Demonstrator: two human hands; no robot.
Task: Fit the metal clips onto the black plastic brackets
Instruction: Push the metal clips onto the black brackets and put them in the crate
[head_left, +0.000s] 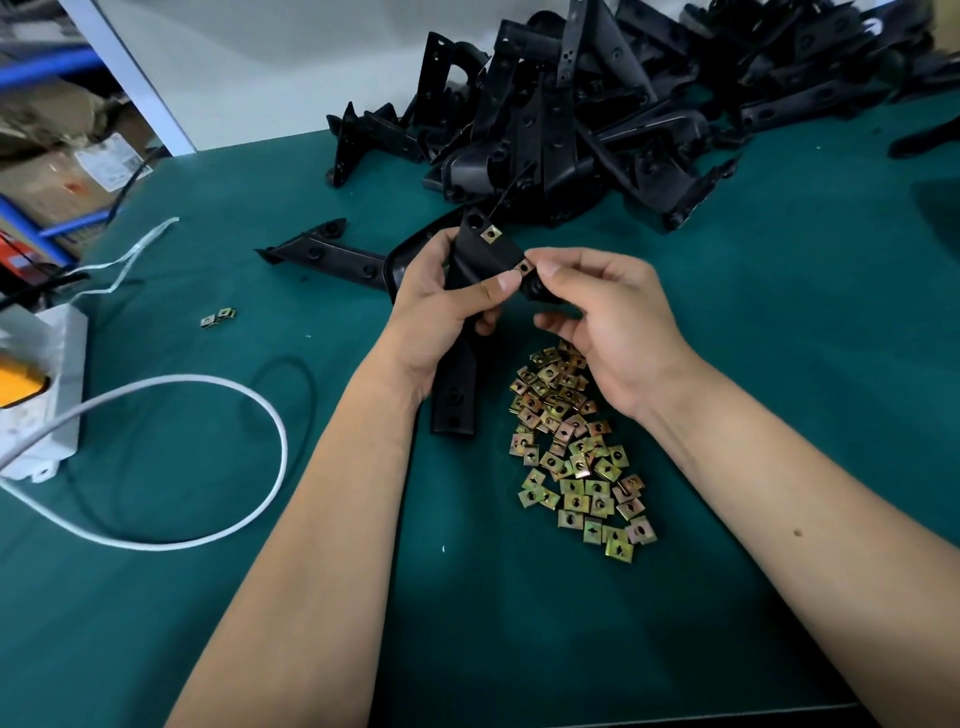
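My left hand (441, 306) grips the bracket (470, 312); my right hand (602, 317) pinches a clip (525, 268) against its edge. I read no legible lettering.

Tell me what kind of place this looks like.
Probably a small factory or workshop assembly bench. A green-covered table holds a big heap of identical black brackets and a loose pile of metal clips, and stacked cardboard boxes sit on blue shelving at the left.
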